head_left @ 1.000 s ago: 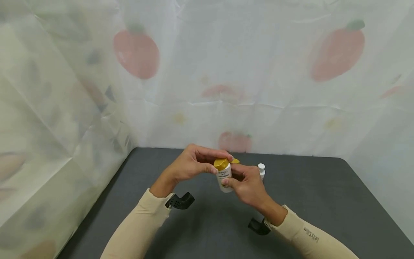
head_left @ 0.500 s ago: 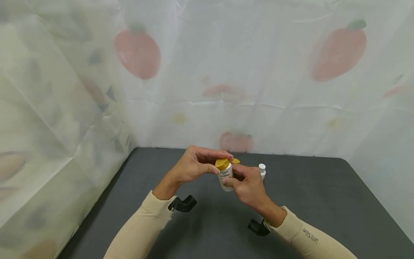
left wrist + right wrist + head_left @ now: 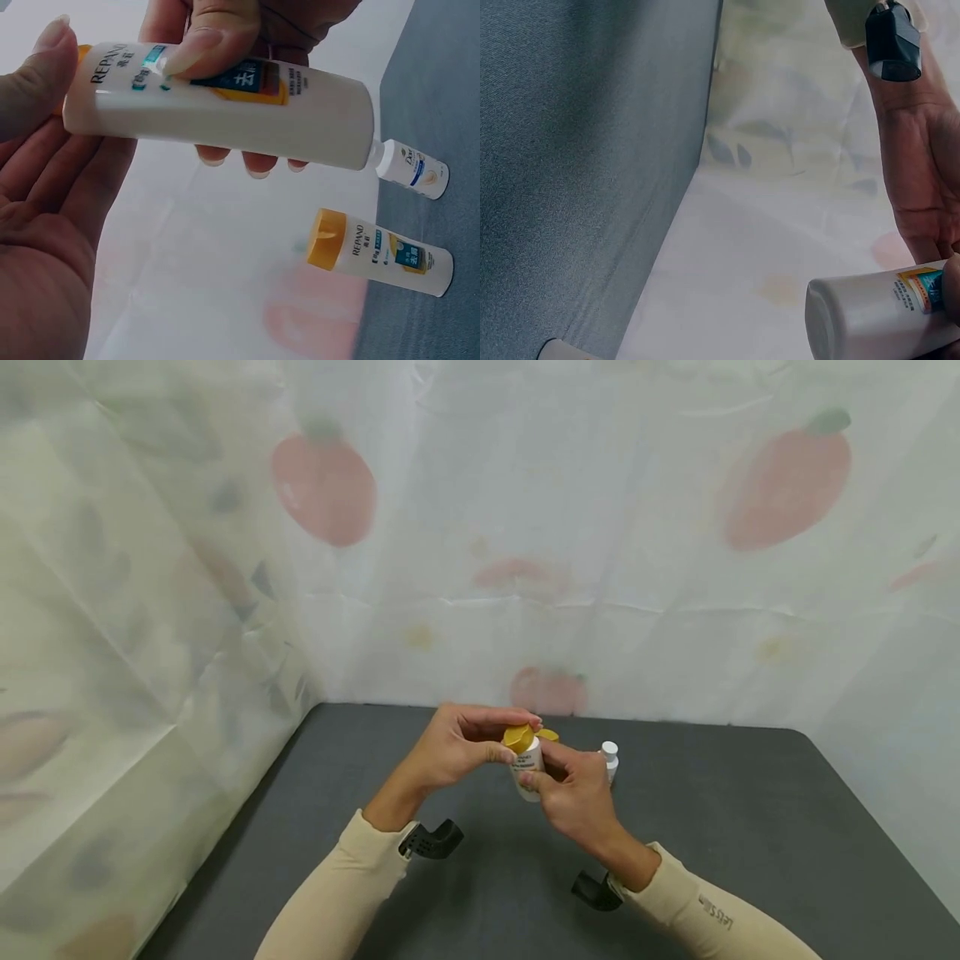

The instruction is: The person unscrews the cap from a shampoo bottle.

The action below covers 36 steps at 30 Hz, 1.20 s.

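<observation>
A white shampoo bottle (image 3: 528, 762) with a yellow cap (image 3: 519, 738) is held up above the table, slightly tilted. My right hand (image 3: 581, 793) grips its body, thumb across the front label. At the top, my left hand (image 3: 448, 750) holds the cap between thumb and fingers. The left wrist view shows the bottle's REPAND label, while the cap is mostly hidden behind the left thumb (image 3: 30, 90). Behind the hands stands a matching yellow-capped bottle (image 3: 394, 259); only its cap shows in the head view. A smaller white bottle (image 3: 609, 756) stands behind my right hand.
The dark grey table (image 3: 712, 827) ends at a pale plastic sheet (image 3: 637, 527) with fruit prints, hung at the back and sides. Black wrist cameras (image 3: 435, 841) stick out from both sleeves. A bottle's edge (image 3: 562, 351) shows low in the right wrist view.
Both hands keep their hold on the bottle. My left forearm and hand have shifted slightly to the right, and the bottle has moved a little right with them.
</observation>
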Tool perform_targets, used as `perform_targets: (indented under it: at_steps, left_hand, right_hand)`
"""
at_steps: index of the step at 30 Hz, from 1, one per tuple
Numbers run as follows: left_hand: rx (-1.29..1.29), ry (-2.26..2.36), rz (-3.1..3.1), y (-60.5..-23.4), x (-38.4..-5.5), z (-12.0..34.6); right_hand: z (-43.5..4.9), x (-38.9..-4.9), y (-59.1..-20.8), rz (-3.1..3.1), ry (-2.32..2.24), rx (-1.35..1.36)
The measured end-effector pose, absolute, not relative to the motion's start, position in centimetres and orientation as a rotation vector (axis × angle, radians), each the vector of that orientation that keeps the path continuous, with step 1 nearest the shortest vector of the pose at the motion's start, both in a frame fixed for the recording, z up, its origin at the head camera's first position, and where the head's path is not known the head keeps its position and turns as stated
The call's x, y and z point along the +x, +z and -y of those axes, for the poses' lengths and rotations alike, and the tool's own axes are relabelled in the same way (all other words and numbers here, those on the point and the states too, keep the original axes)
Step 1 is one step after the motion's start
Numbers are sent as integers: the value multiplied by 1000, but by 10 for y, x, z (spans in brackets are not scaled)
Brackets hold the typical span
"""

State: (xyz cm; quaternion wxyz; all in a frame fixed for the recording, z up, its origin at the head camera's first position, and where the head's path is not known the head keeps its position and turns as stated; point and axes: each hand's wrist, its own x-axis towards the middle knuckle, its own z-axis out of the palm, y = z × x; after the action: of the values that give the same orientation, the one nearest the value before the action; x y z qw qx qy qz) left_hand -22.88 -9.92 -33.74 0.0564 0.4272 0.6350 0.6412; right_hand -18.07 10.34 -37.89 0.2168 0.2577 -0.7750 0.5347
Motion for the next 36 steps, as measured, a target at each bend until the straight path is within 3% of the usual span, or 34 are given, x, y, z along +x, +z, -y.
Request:
perform_targets:
  at_steps: [15,30,36]
  left_hand:
    - [1272,2044,-2157,-351,-225,94]
    - [1027,2211,-2336,-355,-219,79]
    - [1099,2180,-2246,-349,-222,85]
  right_hand:
    - [-95,-186,-382,2138,1370,627]
    - [-93,-196,-385,2093,1288,630]
    - [-96,-196,-386,2133,1309,649]
